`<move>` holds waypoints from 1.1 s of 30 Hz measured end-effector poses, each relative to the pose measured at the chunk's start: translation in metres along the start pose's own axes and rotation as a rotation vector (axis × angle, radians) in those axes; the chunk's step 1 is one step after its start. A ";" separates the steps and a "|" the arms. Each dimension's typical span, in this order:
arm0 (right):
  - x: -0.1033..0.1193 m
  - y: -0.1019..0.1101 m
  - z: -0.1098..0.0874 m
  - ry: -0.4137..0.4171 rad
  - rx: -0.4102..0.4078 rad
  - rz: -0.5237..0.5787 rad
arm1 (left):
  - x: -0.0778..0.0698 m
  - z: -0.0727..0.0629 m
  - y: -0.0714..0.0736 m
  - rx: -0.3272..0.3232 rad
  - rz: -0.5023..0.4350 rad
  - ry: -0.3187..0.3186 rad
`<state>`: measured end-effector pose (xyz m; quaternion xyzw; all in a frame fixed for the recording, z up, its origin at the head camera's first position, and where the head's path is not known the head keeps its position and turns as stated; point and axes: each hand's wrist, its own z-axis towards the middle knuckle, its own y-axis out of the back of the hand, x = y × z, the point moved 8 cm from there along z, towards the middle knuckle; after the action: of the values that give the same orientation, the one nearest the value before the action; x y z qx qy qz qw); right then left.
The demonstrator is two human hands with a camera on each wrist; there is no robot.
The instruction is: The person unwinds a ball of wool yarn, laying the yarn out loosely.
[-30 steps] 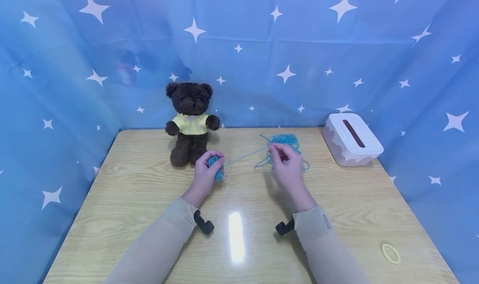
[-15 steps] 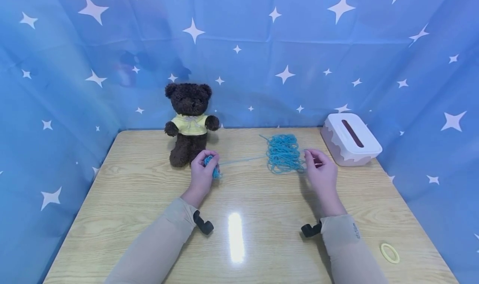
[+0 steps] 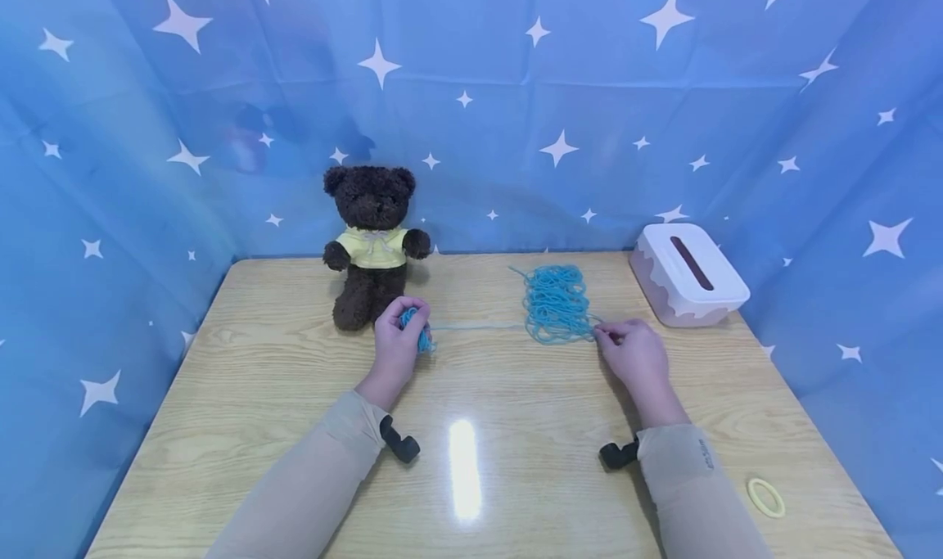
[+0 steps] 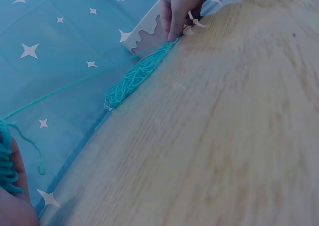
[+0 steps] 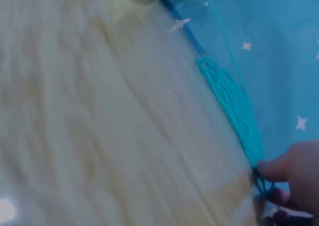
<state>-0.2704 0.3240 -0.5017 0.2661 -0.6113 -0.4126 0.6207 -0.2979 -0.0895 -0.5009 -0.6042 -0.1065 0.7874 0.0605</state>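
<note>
A small bundle of blue yarn is gripped in my left hand, in front of the teddy bear; wound strands show at the left edge of the left wrist view. From it one strand stretches right, to and across a flat pile of looped yarn on the table. At the pile's lower right edge my right hand pinches the yarn between thumb and fingertips, close to the tabletop. In the right wrist view the thumb and a finger meet at the pile's near end.
A dark brown teddy bear in a yellow top sits at the back left of the wooden table. A white-lidded tissue box stands at the back right. A pale yellow ring lies at the front right. Star-patterned curtains enclose the table.
My right hand has travelled right from above the pile to its right side, then come down to the table with the strand. My left hand has shifted slightly left, still holding its bundle.
</note>
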 end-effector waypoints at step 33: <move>0.217 -0.096 -0.042 0.469 0.236 0.300 | 0.004 -0.002 -0.004 0.053 0.002 0.017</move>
<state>-0.2665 0.0855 -0.4698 0.3310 -0.5277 -0.1695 0.7637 -0.2976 -0.0841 -0.5041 -0.6091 -0.0844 0.7849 0.0768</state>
